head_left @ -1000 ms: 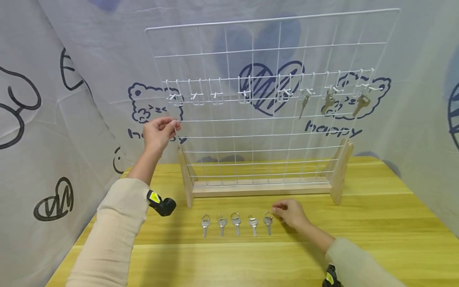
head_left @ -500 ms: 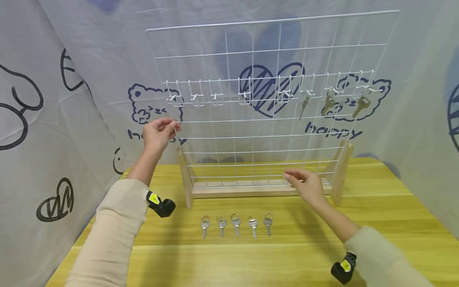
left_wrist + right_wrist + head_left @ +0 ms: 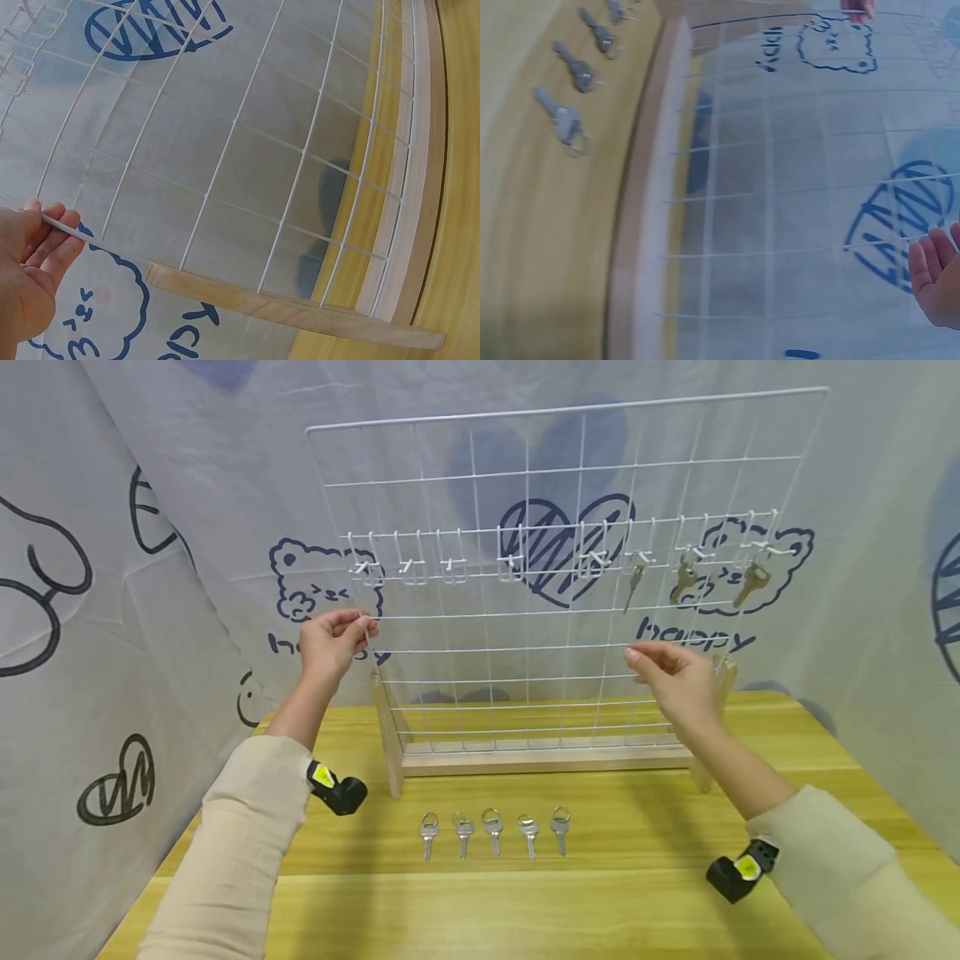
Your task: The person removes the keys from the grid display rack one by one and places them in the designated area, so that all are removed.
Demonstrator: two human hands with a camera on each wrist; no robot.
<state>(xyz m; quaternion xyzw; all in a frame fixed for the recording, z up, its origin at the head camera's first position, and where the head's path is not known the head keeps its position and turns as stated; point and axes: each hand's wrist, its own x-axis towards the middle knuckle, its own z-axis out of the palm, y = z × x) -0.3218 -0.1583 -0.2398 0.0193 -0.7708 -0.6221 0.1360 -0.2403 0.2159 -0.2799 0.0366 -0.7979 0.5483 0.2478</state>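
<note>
My left hand [image 3: 330,647] pinches the left edge wire of a white wire grid rack [image 3: 562,411]; the left wrist view shows thumb and fingers on that rod. My right hand [image 3: 682,689] is raised in front of the rack's right part, fingers loosely bent, with nothing visible in them. Above it a thin-looking key [image 3: 634,587] hangs edge-on from a hook. Two more keys hang farther right, one key [image 3: 685,581] beside the other key [image 3: 752,585]. Several silver keys with rings lie in a row on the table, the rightmost key [image 3: 560,831] among them.
Several white hooks [image 3: 512,564] on the grid's left and middle carry no keys. The rack stands on a wooden base [image 3: 547,762] on the yellow wood-grain table [image 3: 480,910]. A printed cloth [image 3: 165,635] encloses the back and sides.
My right hand has risen from beside the rightmost key on the table to in front of the grid, below the hanging keys. The keys and my left hand stay put.
</note>
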